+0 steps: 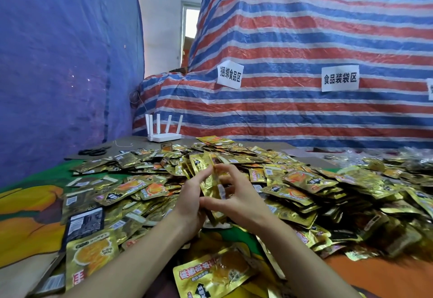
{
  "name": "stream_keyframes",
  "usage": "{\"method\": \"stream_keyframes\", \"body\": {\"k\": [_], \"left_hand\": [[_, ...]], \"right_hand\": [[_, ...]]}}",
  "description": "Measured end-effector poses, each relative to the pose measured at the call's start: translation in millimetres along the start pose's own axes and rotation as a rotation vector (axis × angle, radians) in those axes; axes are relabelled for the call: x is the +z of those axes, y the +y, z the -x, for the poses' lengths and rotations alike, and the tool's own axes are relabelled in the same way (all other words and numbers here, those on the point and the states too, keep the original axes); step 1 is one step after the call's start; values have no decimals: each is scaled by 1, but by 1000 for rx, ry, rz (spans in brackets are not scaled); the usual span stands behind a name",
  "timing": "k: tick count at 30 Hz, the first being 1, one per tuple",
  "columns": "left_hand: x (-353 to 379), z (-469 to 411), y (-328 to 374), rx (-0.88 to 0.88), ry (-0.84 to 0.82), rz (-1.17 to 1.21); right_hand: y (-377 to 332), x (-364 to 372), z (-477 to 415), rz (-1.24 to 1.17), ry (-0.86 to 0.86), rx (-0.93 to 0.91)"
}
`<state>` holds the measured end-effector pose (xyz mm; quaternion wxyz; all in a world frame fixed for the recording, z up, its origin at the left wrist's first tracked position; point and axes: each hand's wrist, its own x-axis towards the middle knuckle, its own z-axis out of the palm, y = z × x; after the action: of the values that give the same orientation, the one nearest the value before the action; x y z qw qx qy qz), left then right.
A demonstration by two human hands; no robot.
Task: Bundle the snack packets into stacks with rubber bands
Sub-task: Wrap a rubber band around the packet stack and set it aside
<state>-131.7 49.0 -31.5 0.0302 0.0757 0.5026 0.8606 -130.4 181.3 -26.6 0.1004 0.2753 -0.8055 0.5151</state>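
A big heap of gold snack packets (304, 194) covers the table in front of me. Both my hands meet at the middle of the heap around a small upright stack of gold packets (212, 180). My left hand (191, 200) grips the stack from the left side, fingers curled round it. My right hand (236, 194) holds it from the right, thumb below and fingers pinching the top edge. No rubber band can be made out in either hand.
A white router (164, 131) with several antennas stands at the table's back edge. Black scissors (95, 151) lie at the back left. A blue tarp wall rises on the left, a striped tarp (304, 51) with paper signs behind. Loose packets (210, 274) lie near me.
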Motion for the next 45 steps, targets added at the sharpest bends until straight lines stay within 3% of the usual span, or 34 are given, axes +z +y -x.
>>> {"method": "stream_keyframes", "body": {"k": [4, 8, 15, 21, 26, 30, 32, 35, 38, 41, 43, 45], "left_hand": [[2, 2, 4, 27, -16, -96], [7, 4, 8, 108, -3, -141], [4, 4, 7, 68, 42, -265], [4, 3, 3, 122, 41, -361], [-2, -5, 3, 137, 60, -400], [-5, -7, 6, 152, 138, -437], [-7, -7, 8, 230, 225, -582], [-13, -3, 12, 404, 354, -1054], [-19, 0, 20, 343, 422, -1499], [-20, 3, 26, 23, 444, -1803], [-20, 6, 30, -171, 440, -1871], [-22, 9, 34, -303, 450, -1885]], "right_hand": [[-14, -5, -4, 79, 2, -38], [-36, -30, -10, 318, 60, -45], [-41, -135, -7, 665, 398, 230], [-11, -192, 8, 849, 525, 486], [5, -216, 21, 848, 466, 683], [9, -213, 26, 902, 435, 711], [4, -212, 25, 894, 420, 706], [-8, -202, 20, 948, 463, 726], [-23, -173, 11, 1059, 551, 526], [-36, -124, 1, 927, 415, 210], [-37, -87, -4, 857, 158, 177], [-30, -53, -8, 866, -111, 259]]}}
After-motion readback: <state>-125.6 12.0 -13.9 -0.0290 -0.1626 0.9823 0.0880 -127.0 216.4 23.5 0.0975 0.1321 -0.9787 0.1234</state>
